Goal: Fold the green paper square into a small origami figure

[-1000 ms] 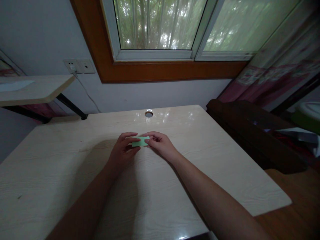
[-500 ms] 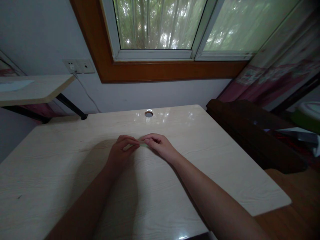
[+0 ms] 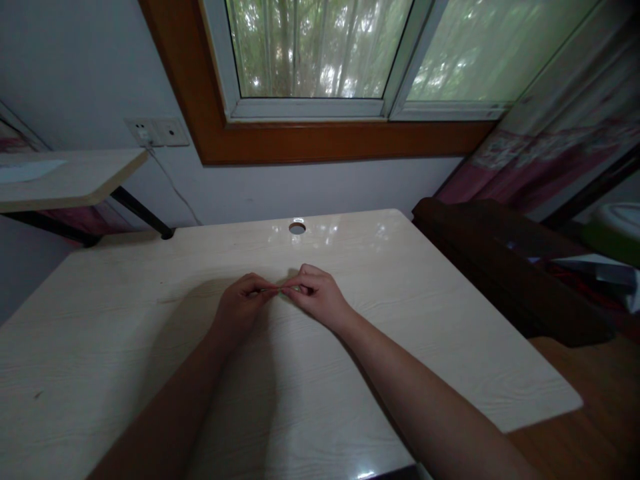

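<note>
Right hand (image 3: 321,297) had shifted its fingertips inward toward the left hand (image 3: 239,305), both pinching the green paper slip (image 3: 281,290), mostly hidden directly between them, neither nearer, its long axis unclear.

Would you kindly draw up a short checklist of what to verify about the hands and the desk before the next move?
1. Left hand closed in a pinch: ok.
2. Right hand closed in a pinch, facing the left: ok.
3. Green slip in plain sight: not ok; only a sliver shows between the two hands.
4. Slip's shape and any folds: cannot tell; the fingers cover nearly all of it.
5. Hands apart from the round hole in the desk: ok; it lies beyond them.
6. Cord away from the hands: ok; it hangs along the wall.
</note>
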`<action>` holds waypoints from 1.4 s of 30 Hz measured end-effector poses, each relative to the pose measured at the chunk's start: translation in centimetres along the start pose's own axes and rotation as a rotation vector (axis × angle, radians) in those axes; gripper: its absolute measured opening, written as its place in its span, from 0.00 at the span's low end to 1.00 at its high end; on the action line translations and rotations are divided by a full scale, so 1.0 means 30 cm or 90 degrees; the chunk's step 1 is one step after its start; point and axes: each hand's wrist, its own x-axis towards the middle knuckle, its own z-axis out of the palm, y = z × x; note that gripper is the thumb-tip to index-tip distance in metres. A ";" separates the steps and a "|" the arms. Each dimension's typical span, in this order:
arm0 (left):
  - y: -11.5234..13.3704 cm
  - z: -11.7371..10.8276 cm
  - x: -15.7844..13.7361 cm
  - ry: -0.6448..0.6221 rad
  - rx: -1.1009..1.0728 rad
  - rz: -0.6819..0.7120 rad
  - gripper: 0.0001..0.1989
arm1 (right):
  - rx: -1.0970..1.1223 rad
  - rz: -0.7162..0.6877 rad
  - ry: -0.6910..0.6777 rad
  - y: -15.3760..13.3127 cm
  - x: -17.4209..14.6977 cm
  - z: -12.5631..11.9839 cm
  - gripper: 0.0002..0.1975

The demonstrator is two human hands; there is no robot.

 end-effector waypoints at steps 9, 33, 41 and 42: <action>0.010 0.000 0.004 0.029 0.024 -0.018 0.10 | -0.032 0.003 0.029 0.006 0.001 0.001 0.06; 0.009 -0.012 0.006 0.099 0.000 -0.102 0.10 | -0.060 0.057 0.111 0.016 0.010 0.004 0.04; 0.020 -0.017 0.010 0.141 -0.014 -0.138 0.11 | -0.022 0.105 0.146 0.034 0.013 0.002 0.07; 0.020 -0.016 0.010 0.137 -0.020 -0.138 0.11 | -0.002 0.095 0.118 0.029 0.013 0.002 0.08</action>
